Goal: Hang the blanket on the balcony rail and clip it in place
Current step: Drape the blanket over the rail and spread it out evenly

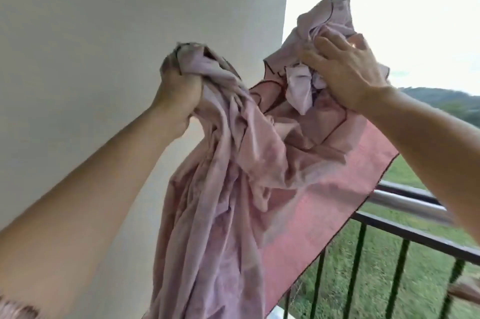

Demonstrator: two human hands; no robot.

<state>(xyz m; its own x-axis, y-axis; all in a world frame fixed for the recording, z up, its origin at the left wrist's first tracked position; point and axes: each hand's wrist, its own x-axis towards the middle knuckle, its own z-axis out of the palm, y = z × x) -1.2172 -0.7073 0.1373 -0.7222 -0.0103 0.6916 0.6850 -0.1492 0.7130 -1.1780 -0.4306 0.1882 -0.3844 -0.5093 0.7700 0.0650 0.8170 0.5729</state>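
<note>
A pale pink blanket [223, 188] with a dark red hem hangs bunched in the air in front of me. My left hand [179, 90] is clenched around one gathered part of it, raised against the wall. My right hand [345, 66] grips another crumpled part higher up, to the right. A flat pink stretch of cloth [337, 188] falls down across the left end of the balcony rail [405, 201]. No clip is in view.
A plain white wall [117, 33] fills the left. The dark metal railing [428, 238] with vertical bars runs to the right, with grass and hills beyond. A bit of pinkish cloth [465, 290] shows at the lower right edge.
</note>
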